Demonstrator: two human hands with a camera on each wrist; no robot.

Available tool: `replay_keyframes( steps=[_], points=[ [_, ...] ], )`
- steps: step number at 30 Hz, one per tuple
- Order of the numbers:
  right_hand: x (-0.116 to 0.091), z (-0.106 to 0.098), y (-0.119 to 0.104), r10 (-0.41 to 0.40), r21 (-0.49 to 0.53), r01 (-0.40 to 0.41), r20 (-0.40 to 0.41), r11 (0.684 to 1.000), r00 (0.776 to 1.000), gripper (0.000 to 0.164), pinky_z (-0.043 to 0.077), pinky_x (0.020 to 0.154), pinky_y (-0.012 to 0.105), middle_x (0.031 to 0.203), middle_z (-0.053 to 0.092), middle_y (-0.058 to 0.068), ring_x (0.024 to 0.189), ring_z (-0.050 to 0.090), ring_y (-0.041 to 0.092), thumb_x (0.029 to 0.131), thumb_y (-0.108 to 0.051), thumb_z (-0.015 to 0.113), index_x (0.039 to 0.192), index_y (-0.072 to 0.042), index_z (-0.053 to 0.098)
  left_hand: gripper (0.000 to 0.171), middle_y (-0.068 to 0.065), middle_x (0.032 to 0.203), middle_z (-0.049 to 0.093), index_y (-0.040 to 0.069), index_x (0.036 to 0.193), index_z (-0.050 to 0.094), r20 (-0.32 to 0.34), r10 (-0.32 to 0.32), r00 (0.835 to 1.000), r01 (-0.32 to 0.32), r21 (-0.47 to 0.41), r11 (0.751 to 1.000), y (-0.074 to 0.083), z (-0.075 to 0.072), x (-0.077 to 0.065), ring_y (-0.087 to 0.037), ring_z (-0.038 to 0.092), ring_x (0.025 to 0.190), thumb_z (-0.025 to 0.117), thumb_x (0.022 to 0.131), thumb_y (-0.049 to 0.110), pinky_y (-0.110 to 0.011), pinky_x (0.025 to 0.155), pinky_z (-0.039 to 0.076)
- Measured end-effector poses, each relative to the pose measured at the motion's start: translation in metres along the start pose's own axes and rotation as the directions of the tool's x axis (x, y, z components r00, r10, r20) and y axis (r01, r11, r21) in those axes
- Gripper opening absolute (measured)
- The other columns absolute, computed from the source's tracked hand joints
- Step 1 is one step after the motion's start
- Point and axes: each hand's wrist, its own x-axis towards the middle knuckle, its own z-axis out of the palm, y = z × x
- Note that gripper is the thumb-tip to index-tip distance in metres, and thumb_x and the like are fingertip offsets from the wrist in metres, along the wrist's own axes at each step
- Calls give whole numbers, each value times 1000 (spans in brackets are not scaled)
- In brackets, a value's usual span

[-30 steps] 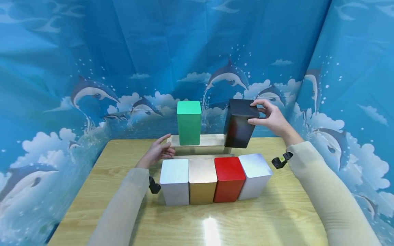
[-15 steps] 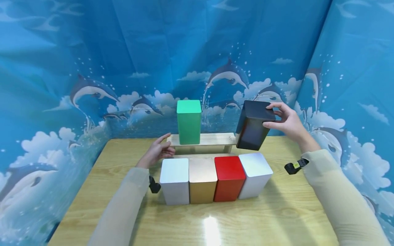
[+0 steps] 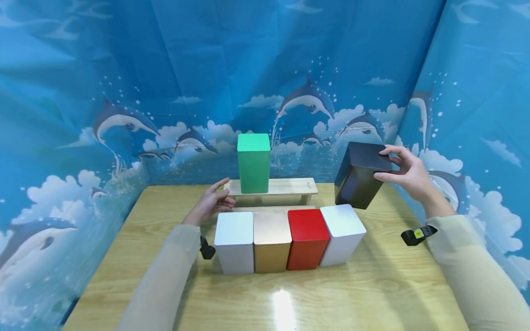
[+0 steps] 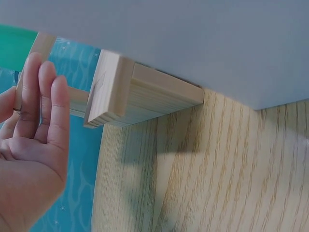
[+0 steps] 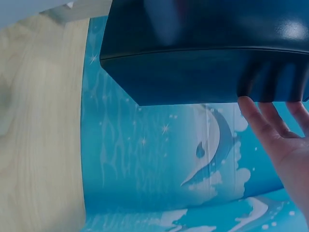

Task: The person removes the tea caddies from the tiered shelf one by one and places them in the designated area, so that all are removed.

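My right hand (image 3: 407,172) grips the lid end of a glossy black rectangular tin (image 3: 362,174), thumb in front and fingers behind. The tin leans and hangs right of the wooden rack (image 3: 291,185); in the right wrist view the fingertips (image 5: 248,108) press its dark side. My left hand (image 3: 211,202) pinches the rack's left end, with a digit over the board and the other fingers (image 4: 58,106) fairly straight below. A green tin (image 3: 254,163) stands upright on the upper board.
In front of the rack stands a touching row: white tin (image 3: 234,243), gold tin (image 3: 272,241), red tin (image 3: 308,239) and another white tin (image 3: 342,234), which is slightly angled. A dolphin-print curtain (image 3: 232,69) closes off the back and sides of the wood-grain table (image 3: 232,299).
My right hand has carried the black tin to the right, away from the rack, and slightly lower. The rack's right end is now uncovered. My left hand and the other tins stay put.
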Motion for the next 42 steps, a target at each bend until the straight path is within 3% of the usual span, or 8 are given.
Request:
replay_keyframes(
  steps=[9, 25, 36, 42],
  points=[
    [-19, -17, 12, 1, 123, 0, -8, 992, 1000, 47, 51, 68, 15, 135, 34, 5, 110, 47, 11, 78, 16, 63, 121, 0, 50, 55, -8, 80, 68, 29, 148, 23, -42, 25, 999, -25, -1, 1000, -5, 2, 2, -19, 66, 71, 46, 99, 22, -37, 71, 55],
    [-56, -24, 36, 91, -50, -91, 3, 995, 996, 48, 51, 69, 16, 141, 32, 4, 109, 46, 0, 80, 12, 65, 122, 1, 47, 53, -9, 80, 68, 30, 147, 26, -74, 13, 997, -14, -10, 1000, -5, 3, 4, -20, 66, 72, 47, 99, 21, -41, 75, 54],
    [-79, -25, 50, 39, 73, -47, 107, 996, 993, 43, 52, 69, 19, 137, 35, 1, 110, 49, 3, 79, 18, 61, 117, 3, 48, 55, -7, 82, 68, 30, 148, 22, -32, 20, 999, -19, 10, 1000, -6, 2, 1, -19, 66, 74, 46, 99, 24, -41, 77, 54],
    [-87, -22, 57, 52, 118, -70, 148, 991, 988, 43, 53, 69, 22, 138, 34, 0, 110, 51, 3, 78, 19, 60, 116, 4, 47, 55, -7, 81, 68, 28, 149, 21, -27, 31, 999, -31, 0, 1000, -6, 1, 2, -19, 66, 72, 45, 100, 23, -40, 75, 55]
  ],
)
